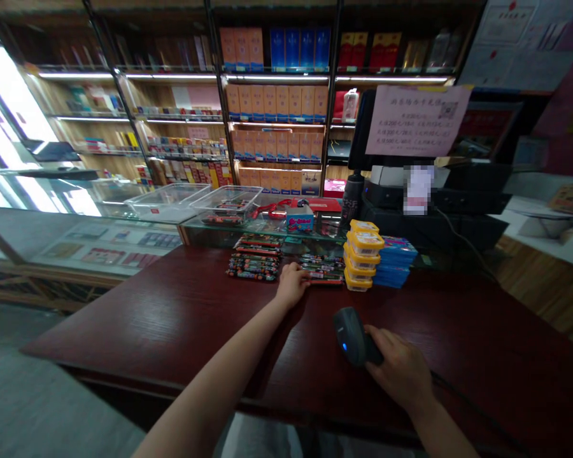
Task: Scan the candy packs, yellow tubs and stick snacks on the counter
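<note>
My right hand (401, 369) is wrapped round the grip of a dark handheld barcode scanner (351, 334) with a small blue light, held just above the dark red counter (172, 324). My left hand (292, 284) reaches forward with fingers curled, resting against the near end of a row of long flat candy packs (322, 268). More of these packs (255, 257) lie stacked to its left. Whether the left hand grips a pack is unclear.
A stack of yellow-lidded tubs (361, 254) and blue packets (395, 261) stand right of the packs. Behind are a glass display case (100, 235) with clear trays (226, 200), a till screen with a paper notice (415, 121), a dark bottle (352, 197) and shelves of boxes (277, 105).
</note>
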Tool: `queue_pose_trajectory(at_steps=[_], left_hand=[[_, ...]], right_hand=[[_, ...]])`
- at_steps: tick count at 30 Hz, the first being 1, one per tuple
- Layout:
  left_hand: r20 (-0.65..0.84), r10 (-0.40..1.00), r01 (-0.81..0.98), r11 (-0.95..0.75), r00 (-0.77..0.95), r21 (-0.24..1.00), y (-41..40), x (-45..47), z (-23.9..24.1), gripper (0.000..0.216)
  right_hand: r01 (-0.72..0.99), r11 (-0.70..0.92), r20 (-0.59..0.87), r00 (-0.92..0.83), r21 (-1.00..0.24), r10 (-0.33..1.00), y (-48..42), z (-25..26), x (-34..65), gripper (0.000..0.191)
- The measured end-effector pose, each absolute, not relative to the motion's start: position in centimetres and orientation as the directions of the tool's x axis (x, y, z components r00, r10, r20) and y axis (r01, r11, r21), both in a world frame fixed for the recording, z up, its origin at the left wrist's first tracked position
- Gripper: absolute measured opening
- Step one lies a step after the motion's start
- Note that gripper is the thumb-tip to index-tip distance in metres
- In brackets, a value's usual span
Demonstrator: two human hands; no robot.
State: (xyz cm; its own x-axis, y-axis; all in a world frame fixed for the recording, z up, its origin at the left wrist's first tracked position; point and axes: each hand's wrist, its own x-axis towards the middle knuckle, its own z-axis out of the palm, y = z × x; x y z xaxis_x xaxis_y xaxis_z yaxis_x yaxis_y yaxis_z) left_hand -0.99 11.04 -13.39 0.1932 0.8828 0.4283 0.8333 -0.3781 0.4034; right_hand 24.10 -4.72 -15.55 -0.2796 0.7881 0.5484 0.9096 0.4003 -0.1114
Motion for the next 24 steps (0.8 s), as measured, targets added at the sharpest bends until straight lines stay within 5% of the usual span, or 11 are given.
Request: queue_pose_trajectory(at_steps=[4,12,20,24], left_hand=[[0.365,0.93,0.808,-0.249,0.045,0.534,12.9,-0.2,-14.2,0.049],[0.373,0.927,0.753,-0.266,0.029,0.602,13.0,0.9,-15.4,0.05],[0.508,0.858,0.806,-0.352,0.074,0.476,10.5,-1.6,-14.0,0.041],[0.567,0.822,0.886,-0.225,-0.051,0.406,8.8,-6.2,-12.8,0.028]], right_hand=[[0.911,0.385,0.544,-0.248,-0.151,0.802,-4.6,-15.6,24.4,0.035],[0.912,0.37,0.517,-0.235,-0.175,0.823,-4.5,-15.1,24.2,0.034],[0.915,0.379,0.546,-0.249,-0.139,0.8,-4.8,-15.6,24.5,0.037],[0.915,0.385,0.572,-0.252,-0.122,0.781,-4.9,-15.8,24.5,0.036]])
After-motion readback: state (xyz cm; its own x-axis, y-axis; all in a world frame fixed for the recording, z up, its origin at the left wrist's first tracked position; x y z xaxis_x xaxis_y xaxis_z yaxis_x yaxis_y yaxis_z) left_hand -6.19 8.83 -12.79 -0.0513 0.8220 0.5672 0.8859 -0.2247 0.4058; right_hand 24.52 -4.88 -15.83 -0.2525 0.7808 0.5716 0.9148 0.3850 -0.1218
